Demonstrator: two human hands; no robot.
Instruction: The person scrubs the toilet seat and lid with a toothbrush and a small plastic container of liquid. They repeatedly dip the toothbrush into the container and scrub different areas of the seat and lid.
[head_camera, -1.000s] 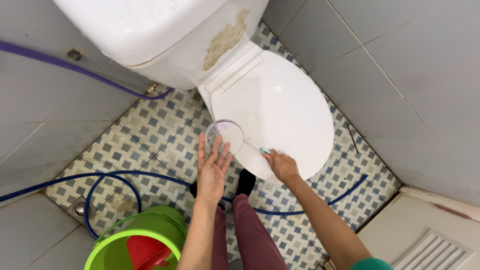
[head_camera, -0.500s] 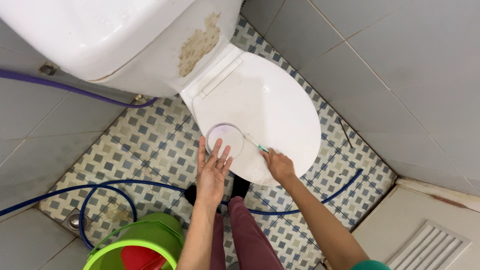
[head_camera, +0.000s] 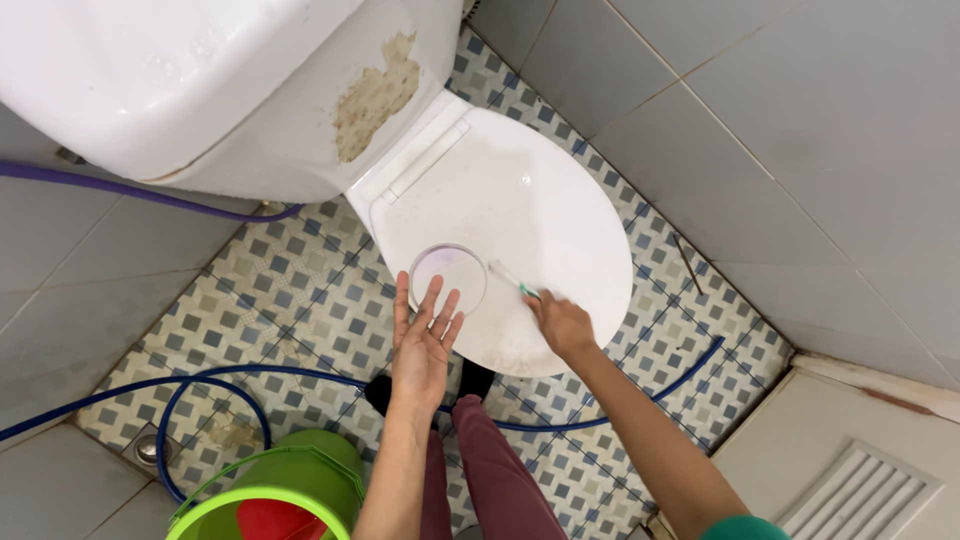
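1. Change: I am seeing the toilet lid (head_camera: 520, 230) sitting lower-left in the head view than a second ago. Both hands are keeping their places against the lid, so it is the camera shifting, not the work; the brushing at the lid's near edge is going on as before.
2. Left hand (head_camera: 423, 345): I am reading it as flat and open, fingers spread, fingertips touching the clear cup (head_camera: 448, 277) at the lid's near-left edge. It is steadying the cup, not wrapping it.
3. Right hand (head_camera: 563, 325): it is closing around a thin white-and-green brush (head_camera: 510, 280), bristle end lying on the lid just beside the cup.
4. Surroundings: a blue hose (head_camera: 300, 378) is trailing over the floor tiles near the lid's front; a green bucket (head_camera: 270, 490) is standing well apart.
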